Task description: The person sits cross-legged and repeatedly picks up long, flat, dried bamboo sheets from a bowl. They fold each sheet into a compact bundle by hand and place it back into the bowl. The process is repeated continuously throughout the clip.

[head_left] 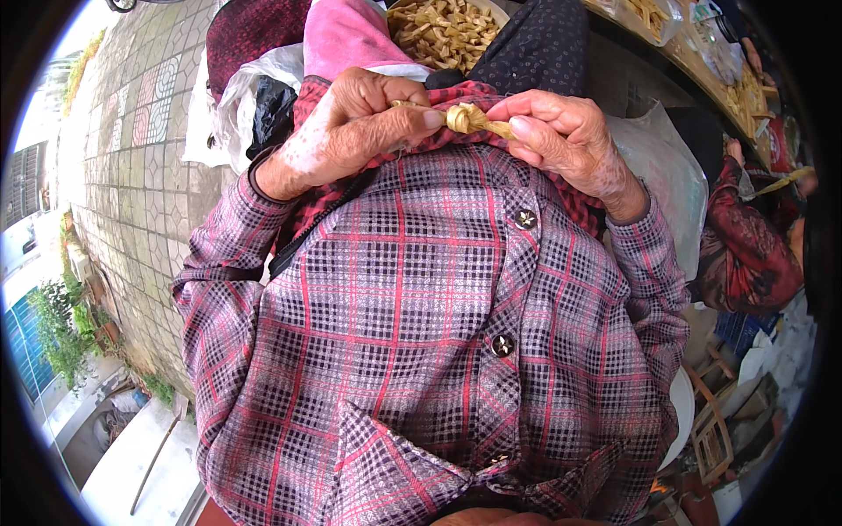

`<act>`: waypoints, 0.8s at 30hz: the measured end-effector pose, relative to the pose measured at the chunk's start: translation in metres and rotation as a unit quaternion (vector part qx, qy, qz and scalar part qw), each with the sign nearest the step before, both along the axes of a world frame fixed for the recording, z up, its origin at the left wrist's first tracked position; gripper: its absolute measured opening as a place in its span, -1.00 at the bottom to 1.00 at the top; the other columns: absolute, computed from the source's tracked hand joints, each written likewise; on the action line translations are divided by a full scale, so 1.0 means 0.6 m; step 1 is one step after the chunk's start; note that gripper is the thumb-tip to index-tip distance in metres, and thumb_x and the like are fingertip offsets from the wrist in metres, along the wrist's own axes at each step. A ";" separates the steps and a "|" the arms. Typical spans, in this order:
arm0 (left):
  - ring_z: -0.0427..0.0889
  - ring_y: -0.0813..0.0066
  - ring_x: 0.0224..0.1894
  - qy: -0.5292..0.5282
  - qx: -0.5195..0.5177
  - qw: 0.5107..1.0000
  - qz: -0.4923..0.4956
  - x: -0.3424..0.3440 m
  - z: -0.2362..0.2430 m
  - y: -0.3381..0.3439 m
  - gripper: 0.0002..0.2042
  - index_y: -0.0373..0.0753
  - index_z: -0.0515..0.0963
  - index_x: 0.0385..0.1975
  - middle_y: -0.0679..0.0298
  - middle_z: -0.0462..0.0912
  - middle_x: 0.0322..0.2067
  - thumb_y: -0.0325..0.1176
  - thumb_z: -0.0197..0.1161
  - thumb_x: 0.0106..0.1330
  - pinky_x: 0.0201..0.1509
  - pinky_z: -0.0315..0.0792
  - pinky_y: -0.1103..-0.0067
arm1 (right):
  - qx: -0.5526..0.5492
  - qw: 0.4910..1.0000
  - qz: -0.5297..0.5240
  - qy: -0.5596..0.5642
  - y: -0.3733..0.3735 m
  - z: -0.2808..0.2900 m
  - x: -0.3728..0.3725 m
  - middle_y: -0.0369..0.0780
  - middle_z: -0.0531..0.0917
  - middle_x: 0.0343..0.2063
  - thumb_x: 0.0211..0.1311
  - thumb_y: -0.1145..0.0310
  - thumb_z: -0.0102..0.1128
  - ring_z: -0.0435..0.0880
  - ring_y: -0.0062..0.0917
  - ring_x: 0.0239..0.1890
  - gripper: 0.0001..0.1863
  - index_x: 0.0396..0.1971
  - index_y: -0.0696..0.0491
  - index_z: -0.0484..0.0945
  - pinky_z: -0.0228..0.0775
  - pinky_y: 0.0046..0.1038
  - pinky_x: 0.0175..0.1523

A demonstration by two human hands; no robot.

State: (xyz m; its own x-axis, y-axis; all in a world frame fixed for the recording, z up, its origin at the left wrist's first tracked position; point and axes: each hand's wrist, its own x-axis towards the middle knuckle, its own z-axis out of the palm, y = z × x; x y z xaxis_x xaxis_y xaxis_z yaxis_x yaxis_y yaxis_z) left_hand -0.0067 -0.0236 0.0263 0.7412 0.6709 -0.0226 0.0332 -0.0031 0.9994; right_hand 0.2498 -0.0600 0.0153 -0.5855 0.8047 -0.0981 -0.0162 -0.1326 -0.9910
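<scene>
A pale yellow knotted strip (465, 117), which looks like tofu skin, is stretched between my hands above my lap. My left hand (351, 123) pinches its left end between thumb and fingers, and a short tail shows past the thumb. The right end is pinched by my right hand (561, 136), with thumb and forefinger close to the knot. Just beyond my hands, a round bowl (500, 10) holds a heap of similar yellow pieces (445, 33).
White plastic bags (237, 114) and a black bag (273, 114) lie to the left, beside a paved floor (149, 202). At the right, another person in a dark red patterned sleeve (752, 250) holds a yellow strip (776, 185) near a wooden table (702, 74) bearing more pieces.
</scene>
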 end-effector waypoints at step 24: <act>0.13 0.81 -0.72 0.023 -0.104 0.981 0.161 -0.050 0.014 -0.029 -0.72 -0.33 0.51 -0.59 0.48 0.33 -0.76 -0.32 0.08 0.35 -0.65 -0.03 0.74 | 0.339 0.935 0.059 -0.087 0.020 -0.005 -0.025 -0.17 0.36 -0.63 0.31 0.38 0.02 0.44 -0.34 -0.61 -0.80 -0.34 0.25 0.46 0.26 -0.40 -0.46</act>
State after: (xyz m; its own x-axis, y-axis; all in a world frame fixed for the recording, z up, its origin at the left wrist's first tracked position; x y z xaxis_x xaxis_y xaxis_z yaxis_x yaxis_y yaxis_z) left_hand -0.0368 -0.0407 0.0347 0.4868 0.8476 -0.2111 0.0435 0.2179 0.9750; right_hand 0.2346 -0.0481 0.0120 -0.6962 0.6478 0.3092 0.1276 0.5357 -0.8347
